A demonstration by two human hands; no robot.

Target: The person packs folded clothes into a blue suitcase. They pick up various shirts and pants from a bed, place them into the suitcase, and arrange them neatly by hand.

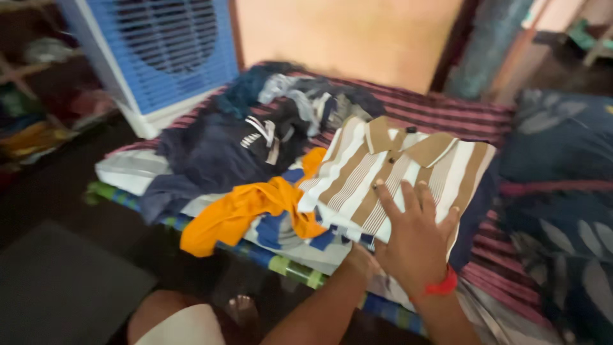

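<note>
Folded striped polo shirt (399, 172), brown/white w/ tan collar, lies collar-up on the bed (447, 108), buttons closed as far as we can see. We take it as landmark for everything below.

Right hand (415, 236): flat on the shirt's near lower part, fingers spread wide, palm down, pressing, gripping nothing. Red band (442, 286) at the wrist. Left hand (359, 255): mostly hidden under/behind the right forearm at the shirt's near edge; can't tell if it's open or closed, or if it holds cloth.

Step, as we judge it: shirt already folded, now being smoothed/pressed flat. Next move prob. calls for both hands under the near edge so the fold lifts w/o slipping open, or a final pat along the hem; collar side needs no more work, it seems.

Outward from the shirt:
- Just left, touching its edge: orange garment (246, 211), crumpled, draped over the bed's near side.
- Under that, a blue/white piece (281, 230), partly covered.
- Further left & behind: dark navy clothes heap (217, 153), unfolded, w/ grey pieces on top.
- Far left behind the heap: blue-fronted air cooler (166, 51) on the floor.
- Right of the shirt: dark blue leaf-print bedding (562, 191).
- Below the near edge: our knee (179, 322), blurred.
</note>
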